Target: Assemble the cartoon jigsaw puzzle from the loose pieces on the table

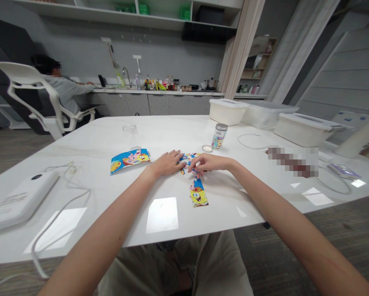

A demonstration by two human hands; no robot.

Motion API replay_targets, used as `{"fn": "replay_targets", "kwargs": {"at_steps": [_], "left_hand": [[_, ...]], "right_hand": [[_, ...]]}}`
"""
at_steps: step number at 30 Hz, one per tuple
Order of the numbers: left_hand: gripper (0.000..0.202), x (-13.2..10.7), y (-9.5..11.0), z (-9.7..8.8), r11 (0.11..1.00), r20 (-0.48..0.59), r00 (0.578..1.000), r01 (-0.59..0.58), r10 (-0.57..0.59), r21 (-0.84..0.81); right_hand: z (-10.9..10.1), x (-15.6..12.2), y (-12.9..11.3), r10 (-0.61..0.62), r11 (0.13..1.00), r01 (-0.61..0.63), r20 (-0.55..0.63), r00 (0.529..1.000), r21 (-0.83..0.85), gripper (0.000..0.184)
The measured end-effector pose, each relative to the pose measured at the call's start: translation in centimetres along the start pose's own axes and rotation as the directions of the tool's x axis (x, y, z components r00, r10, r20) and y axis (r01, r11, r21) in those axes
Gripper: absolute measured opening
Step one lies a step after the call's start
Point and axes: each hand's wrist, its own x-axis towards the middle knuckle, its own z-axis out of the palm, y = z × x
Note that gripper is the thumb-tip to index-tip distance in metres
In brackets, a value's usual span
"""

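My left hand (168, 163) lies flat on the white table, fingers stretched out, its fingertips at the edge of a pile of loose jigsaw pieces (187, 157). Over the same pile hovers my right hand (208, 163), fingers loosely bent and apart; no piece shows clearly between them. Just below it, toward me, is a partly joined jigsaw puzzle (199, 196) with a yellow cartoon face and a blue strip above. A curved picture sheet (130, 160) with matching cartoon figures rests left of my left hand. Some pieces are hidden under my right hand.
A printed can (219, 136) stands behind the pile beside its round lid (207, 148). A clear glass jar (130, 135) is at back left. Lidded storage boxes (229, 112) line the far right. A white device (21, 199) with cables lies left. A person sits far left.
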Motion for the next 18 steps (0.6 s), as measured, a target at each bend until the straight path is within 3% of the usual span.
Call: {"fn": "replay_targets", "kwargs": {"at_steps": [4,9,18], "left_hand": [[0.053,0.03,-0.12,0.06,1.0,-0.003,1.0,0.001,-0.001,-0.005],[0.053,0.06,-0.2,0.19,1.0,-0.007,1.0,0.002,-0.002,-0.008],[0.054,0.16,-0.32,0.54,1.0,-0.021,1.0,0.021,-0.021,-0.001]], "right_hand": [[0.05,0.31,0.47,-0.011,0.999,0.009,0.025,1.0,0.045,0.024],[-0.01,0.55,0.91,-0.051,0.997,0.052,0.016,0.999,-0.051,0.028],[-0.05,0.52,0.45,-0.077,0.986,0.075,-0.008,0.997,-0.148,0.017]]}}
